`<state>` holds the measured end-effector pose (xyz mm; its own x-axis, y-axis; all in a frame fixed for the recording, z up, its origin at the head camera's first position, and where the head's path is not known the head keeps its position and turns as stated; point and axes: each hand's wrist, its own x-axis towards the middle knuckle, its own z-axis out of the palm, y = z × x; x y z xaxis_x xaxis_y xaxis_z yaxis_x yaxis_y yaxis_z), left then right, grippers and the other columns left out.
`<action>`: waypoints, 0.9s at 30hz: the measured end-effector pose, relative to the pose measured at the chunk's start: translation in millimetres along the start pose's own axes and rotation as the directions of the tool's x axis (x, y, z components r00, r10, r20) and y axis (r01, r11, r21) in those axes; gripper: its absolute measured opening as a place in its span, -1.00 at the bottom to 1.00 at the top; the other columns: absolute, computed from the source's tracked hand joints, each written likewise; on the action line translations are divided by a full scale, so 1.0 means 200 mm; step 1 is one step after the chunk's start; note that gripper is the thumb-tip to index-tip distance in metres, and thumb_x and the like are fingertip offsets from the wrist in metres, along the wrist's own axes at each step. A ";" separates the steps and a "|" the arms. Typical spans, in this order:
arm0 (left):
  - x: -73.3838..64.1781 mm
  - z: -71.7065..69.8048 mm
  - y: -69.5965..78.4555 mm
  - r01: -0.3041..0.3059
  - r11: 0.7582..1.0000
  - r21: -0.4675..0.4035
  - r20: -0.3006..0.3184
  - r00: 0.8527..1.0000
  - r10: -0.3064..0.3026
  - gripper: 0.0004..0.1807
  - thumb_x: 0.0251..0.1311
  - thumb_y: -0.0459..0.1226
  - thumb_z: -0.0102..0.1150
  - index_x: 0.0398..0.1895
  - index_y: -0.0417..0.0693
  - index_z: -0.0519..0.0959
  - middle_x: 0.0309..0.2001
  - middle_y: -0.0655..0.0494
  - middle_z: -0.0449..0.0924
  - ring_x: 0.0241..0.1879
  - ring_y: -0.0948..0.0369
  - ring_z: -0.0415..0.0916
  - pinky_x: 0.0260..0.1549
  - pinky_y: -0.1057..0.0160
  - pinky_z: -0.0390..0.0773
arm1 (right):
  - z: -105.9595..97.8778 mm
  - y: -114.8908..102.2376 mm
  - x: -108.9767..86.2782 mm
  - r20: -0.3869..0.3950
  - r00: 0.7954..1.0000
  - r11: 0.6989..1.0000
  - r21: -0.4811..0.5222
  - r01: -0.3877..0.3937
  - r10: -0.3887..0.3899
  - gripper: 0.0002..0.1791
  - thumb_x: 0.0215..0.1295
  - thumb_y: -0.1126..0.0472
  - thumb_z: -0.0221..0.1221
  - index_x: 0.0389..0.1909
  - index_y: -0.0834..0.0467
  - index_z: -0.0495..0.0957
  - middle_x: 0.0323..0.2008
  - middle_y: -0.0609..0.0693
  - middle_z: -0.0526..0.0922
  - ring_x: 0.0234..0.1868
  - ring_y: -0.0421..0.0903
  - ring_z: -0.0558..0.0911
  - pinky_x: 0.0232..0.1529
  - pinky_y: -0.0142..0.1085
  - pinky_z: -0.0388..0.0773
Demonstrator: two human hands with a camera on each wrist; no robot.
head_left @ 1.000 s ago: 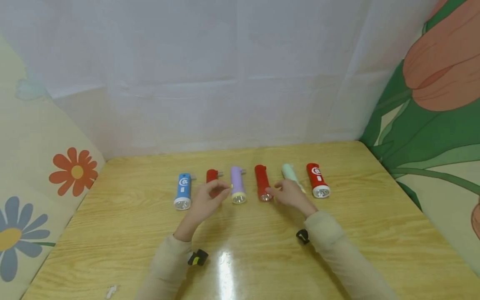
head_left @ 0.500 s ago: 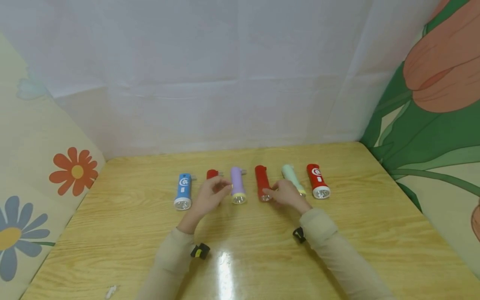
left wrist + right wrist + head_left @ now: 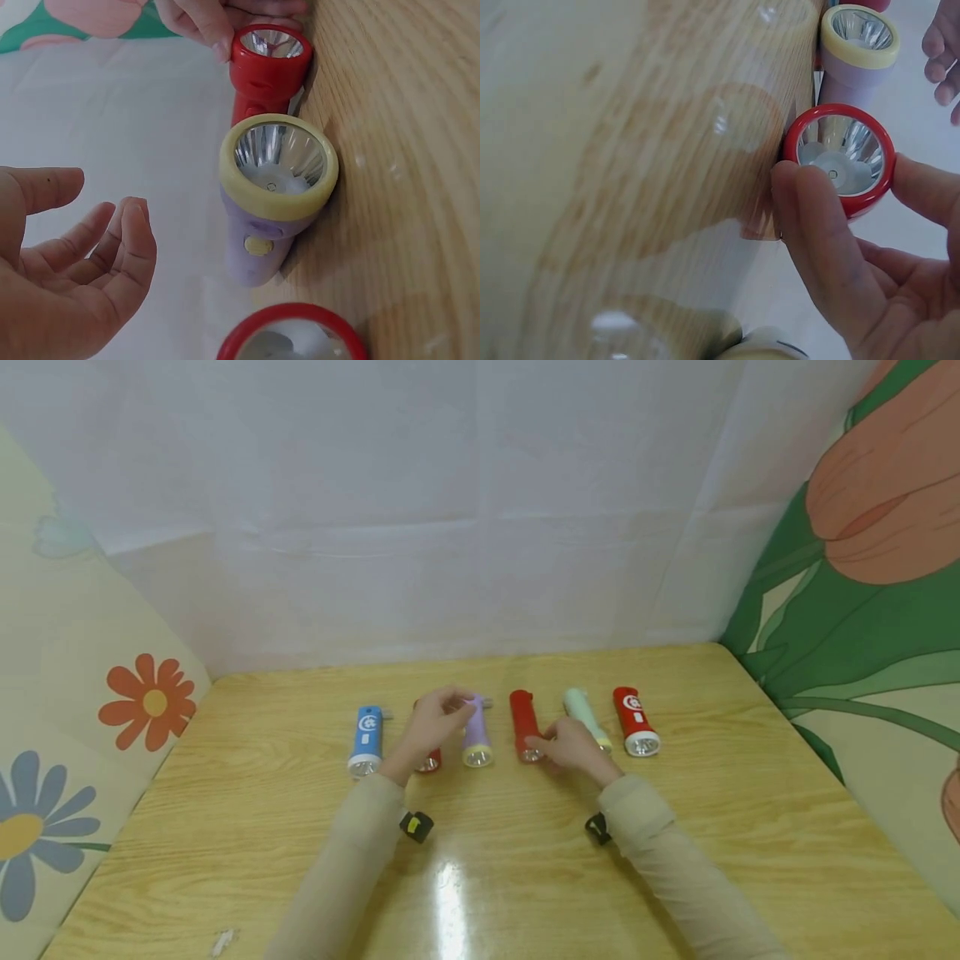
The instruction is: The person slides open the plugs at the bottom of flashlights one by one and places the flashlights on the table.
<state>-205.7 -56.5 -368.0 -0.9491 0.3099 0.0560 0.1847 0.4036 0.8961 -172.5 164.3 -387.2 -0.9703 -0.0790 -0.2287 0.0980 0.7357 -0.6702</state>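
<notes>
Flashlights lie in a row on the wooden table, their lenses facing me. My right hand point(image 3: 573, 747) pinches the lens end of a plain red flashlight point(image 3: 523, 718); in the right wrist view the thumb and fingers sit on either side of its red rim point(image 3: 885, 139). Over the upper part of the purple flashlight point(image 3: 476, 739) hovers my left hand point(image 3: 435, 722). Its fingers are loosely bent, and the left wrist view shows a gap between them and the purple body point(image 3: 259, 251). Another red flashlight point(image 3: 430, 762) is mostly hidden beneath the left hand.
A blue flashlight point(image 3: 367, 735) lies at the row's left end. Mint point(image 3: 585, 710) and red-and-white point(image 3: 635, 720) flashlights lie on the right. A white cloth point(image 3: 465, 527) hangs behind the table point(image 3: 510, 877). A small white scrap point(image 3: 222, 942) is near the front left.
My left hand has moved forward and slightly right, toward the top of the purple flashlight. The right hand shifted slightly left, then stayed at the red flashlight. The flashlights have not visibly moved.
</notes>
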 end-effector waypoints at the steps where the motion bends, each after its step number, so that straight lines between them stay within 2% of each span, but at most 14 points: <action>1: 0.02 0.01 0.01 0.004 1.000 -0.011 0.008 1.000 -0.004 -0.72 0.19 -0.29 0.08 -0.07 -0.24 0.51 -0.22 -0.11 0.56 -0.26 0.08 0.50 -0.27 0.15 0.56 | 0.00 0.00 0.00 -0.001 1.000 1.000 0.001 0.002 -0.002 -0.68 0.23 0.07 0.14 -0.40 0.30 0.61 -0.65 0.07 0.57 -0.65 -0.09 0.55 -0.62 -0.37 0.46; 5: 0.09 0.05 0.03 0.033 0.998 -0.054 0.057 0.998 -0.029 -0.72 0.19 -0.32 0.07 -0.06 -0.27 0.50 -0.21 -0.21 0.56 -0.33 0.04 0.53 -0.35 0.15 0.59 | 0.00 0.00 0.00 -0.007 1.000 1.000 0.005 0.008 -0.008 -0.68 0.22 0.08 0.14 -0.42 0.31 0.61 -0.65 0.07 0.58 -0.66 -0.10 0.56 -0.62 -0.36 0.47; 12: 0.20 0.08 0.05 0.126 0.980 -0.151 0.143 0.984 -0.105 -0.65 0.22 -0.35 0.03 0.05 -0.35 0.40 -0.12 -0.35 0.50 -0.17 -0.18 0.48 -0.40 0.26 0.57 | 0.00 -0.01 0.00 0.003 1.000 0.999 0.028 -0.020 0.020 -0.69 0.23 0.08 0.14 -0.45 0.29 0.59 -0.62 0.08 0.58 -0.63 -0.08 0.56 -0.58 -0.32 0.51; 16: 0.26 0.10 0.06 0.178 0.977 -0.116 0.159 0.974 -0.158 -0.63 0.21 -0.33 0.04 0.06 -0.35 0.39 -0.13 -0.32 0.51 -0.19 -0.13 0.51 -0.39 0.25 0.58 | 0.00 -0.01 -0.01 0.009 0.999 0.999 0.024 -0.031 0.031 -0.69 0.23 0.08 0.14 -0.46 0.28 0.59 -0.62 0.08 0.58 -0.62 -0.07 0.57 -0.59 -0.34 0.49; 20: 0.30 0.10 0.06 0.204 0.976 -0.075 0.170 0.967 -0.189 -0.63 0.23 -0.31 0.03 0.06 -0.33 0.38 -0.15 -0.28 0.52 -0.20 -0.09 0.53 -0.36 0.23 0.59 | 0.00 -0.01 -0.01 0.008 0.999 0.999 0.031 -0.032 0.032 -0.69 0.23 0.08 0.14 -0.42 0.29 0.59 -0.61 0.08 0.58 -0.62 -0.07 0.57 -0.58 -0.34 0.50; 27: 0.36 0.12 0.06 0.211 0.977 -0.018 0.184 0.961 -0.204 -0.60 0.23 -0.30 0.04 0.08 -0.34 0.35 -0.20 -0.27 0.55 -0.27 -0.02 0.57 -0.35 0.24 0.59 | 0.00 -0.01 -0.01 0.003 1.000 0.999 0.028 -0.017 0.017 -0.69 0.22 0.09 0.15 -0.42 0.31 0.58 -0.62 0.08 0.58 -0.63 -0.07 0.57 -0.59 -0.34 0.50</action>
<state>-265.5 -9.3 -364.7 -0.9033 0.3739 -0.2103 -0.0248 0.4440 0.8957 -171.6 162.6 -384.8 -0.9679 -0.0684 -0.2420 0.1208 0.7174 -0.6861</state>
